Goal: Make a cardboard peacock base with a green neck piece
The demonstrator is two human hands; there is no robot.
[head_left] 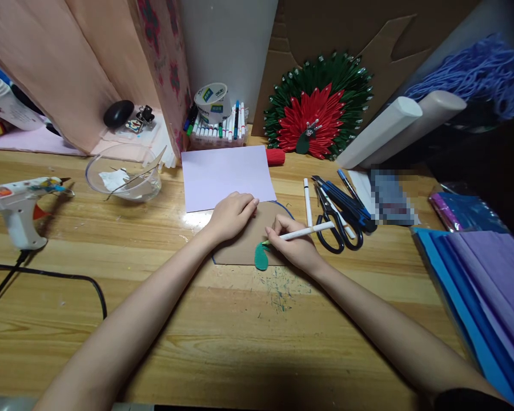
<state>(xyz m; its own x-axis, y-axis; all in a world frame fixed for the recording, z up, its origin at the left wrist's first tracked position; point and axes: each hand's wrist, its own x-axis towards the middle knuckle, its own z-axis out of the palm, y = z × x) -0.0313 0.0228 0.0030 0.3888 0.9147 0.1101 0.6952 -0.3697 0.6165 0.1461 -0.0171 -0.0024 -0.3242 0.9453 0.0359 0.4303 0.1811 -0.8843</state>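
On the wooden table lies a brown cardboard piece (240, 246) with a curved, blue-marked edge. My left hand (232, 217) rests flat on its upper left part, fingers stretched out and holding nothing. Between the fingers of my right hand (298, 246) is a white marker pen (310, 230), its greenish tip pointing left and down. The tip is at the top of a small green gourd-shaped cutout (261, 258), which lies on the cardboard's lower edge. Whether the tip touches the cutout, I cannot tell. A lilac paper sheet (225, 177) lies just behind the cardboard.
To the right are black-handled scissors (334, 231), a utility knife (346, 200) and a marker cap end pen (307, 200). Folded coloured sheets (475, 285) lie far right. A glue gun (21, 208) and a clear bowl (143, 188) stand left. A red-green peacock ornament (319, 114) leans behind.
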